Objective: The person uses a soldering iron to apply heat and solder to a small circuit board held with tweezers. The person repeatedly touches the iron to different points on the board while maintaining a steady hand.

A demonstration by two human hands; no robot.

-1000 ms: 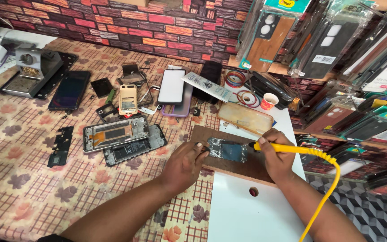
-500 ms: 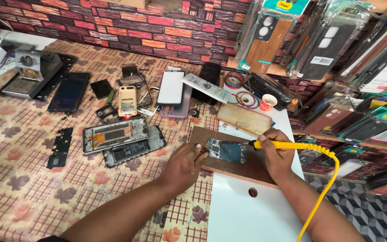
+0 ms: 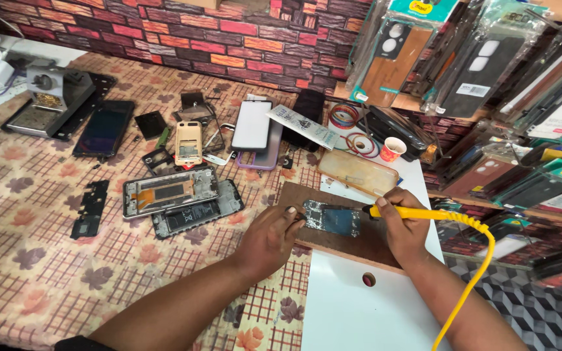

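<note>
A small blue circuit board [image 3: 333,218] lies on a brown wooden board [image 3: 352,244] at the table's right side. My left hand [image 3: 269,239] rests on the wooden board with its fingertips pressing the circuit board's left edge. My right hand [image 3: 403,226] grips a yellow soldering iron [image 3: 417,212], its tip touching the circuit board's right edge. The iron's yellow cord [image 3: 466,286] curls down to the lower right.
Opened phone bodies [image 3: 170,193], a black phone [image 3: 104,128], a white phone back [image 3: 252,125], tape rolls [image 3: 358,143] and a small paper cup [image 3: 392,149] lie on the patterned cloth. Packaged phone cases [image 3: 476,58] hang at the right. A white surface with a hole [image 3: 368,279] lies near me.
The soldering iron's handle has tipped lower and its cord has swung out to the right. Both hands stay at the circuit board.
</note>
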